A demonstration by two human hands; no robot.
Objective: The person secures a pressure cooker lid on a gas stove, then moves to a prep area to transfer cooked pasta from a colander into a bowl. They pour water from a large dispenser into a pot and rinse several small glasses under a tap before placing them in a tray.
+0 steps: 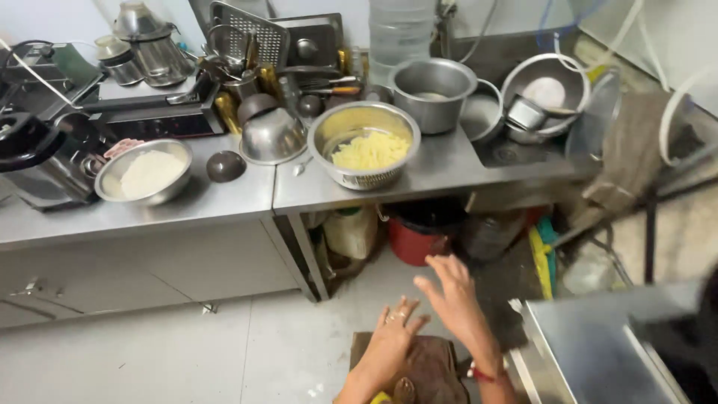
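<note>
My left hand [395, 337] and my right hand [455, 299] are raised in front of me at the lower middle of the head view, fingers spread, holding nothing. They hover above the floor and a brown cloth [426, 370] below them. On the steel counter [224, 202] beyond stands a perforated steel bowl [364, 144] with pale yellow cut pieces, well apart from both hands. A second steel bowl [146, 172] holding white grains sits to the left.
A steel pot [432, 91], upturned bowls and utensils crowd the counter's back. A sink [516, 150] with bowls lies at right. A red bucket [413, 241] and bags stand under the counter. Another steel table [591, 352] is at lower right.
</note>
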